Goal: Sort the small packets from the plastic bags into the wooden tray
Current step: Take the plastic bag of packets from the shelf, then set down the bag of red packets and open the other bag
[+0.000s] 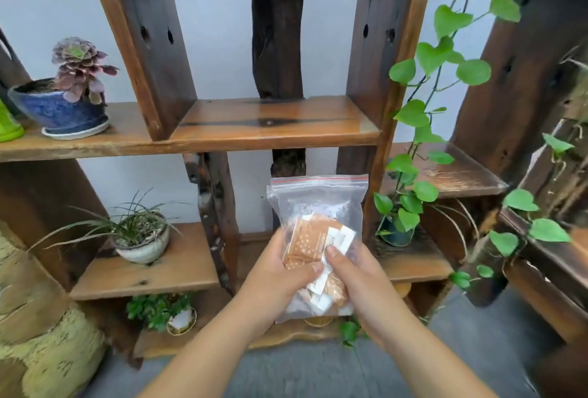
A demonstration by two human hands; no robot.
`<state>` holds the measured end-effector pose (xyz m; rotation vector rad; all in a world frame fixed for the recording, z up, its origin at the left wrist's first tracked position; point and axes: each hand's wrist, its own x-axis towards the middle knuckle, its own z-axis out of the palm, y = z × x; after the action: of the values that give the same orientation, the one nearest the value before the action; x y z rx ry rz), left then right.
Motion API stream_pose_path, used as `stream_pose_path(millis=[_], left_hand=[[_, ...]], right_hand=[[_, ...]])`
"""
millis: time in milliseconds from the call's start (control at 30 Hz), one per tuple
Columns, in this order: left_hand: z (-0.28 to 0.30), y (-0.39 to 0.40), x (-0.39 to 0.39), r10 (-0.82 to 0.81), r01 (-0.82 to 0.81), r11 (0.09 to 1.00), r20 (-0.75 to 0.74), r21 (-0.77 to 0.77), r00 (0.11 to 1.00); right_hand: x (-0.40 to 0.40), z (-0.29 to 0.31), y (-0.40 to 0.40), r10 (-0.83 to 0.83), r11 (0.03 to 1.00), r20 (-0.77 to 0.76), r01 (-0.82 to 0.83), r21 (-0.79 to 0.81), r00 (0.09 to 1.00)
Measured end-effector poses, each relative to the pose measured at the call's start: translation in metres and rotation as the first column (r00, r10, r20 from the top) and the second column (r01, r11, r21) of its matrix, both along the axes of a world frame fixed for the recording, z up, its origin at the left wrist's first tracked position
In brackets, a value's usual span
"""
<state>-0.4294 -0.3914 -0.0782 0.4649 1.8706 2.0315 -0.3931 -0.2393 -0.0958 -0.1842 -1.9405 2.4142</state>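
A clear zip-top plastic bag (318, 203) with a red seal line is held upright in front of the wooden shelf unit. It holds several small packets (310, 240), some orange with white dots, some white. My left hand (280, 273) grips the bag's lower left side, thumb on its front. From the right, my right hand (356, 276) grips its lower part, thumb pressing on the packets. The bag's zip looks closed. No wooden tray is in view.
A dark wooden shelf unit (270, 130) fills the view. On it stand a succulent in a blue pot (63, 108), a grassy plant in a white pot (143, 238), a small leafy pot (178, 318) and a trailing green vine (413, 155). Grey floor lies below.
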Motion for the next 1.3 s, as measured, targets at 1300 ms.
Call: stream_pose_path(millis=[1300], left_hand=[[-0.083,0.342,0.379,-0.77,0.783,0.61,0.138,-0.125,0.622]], right_hand=[[0.49,-0.082,0.224,-0.841,0.533,0.073,0.845,-0.053,0.535]])
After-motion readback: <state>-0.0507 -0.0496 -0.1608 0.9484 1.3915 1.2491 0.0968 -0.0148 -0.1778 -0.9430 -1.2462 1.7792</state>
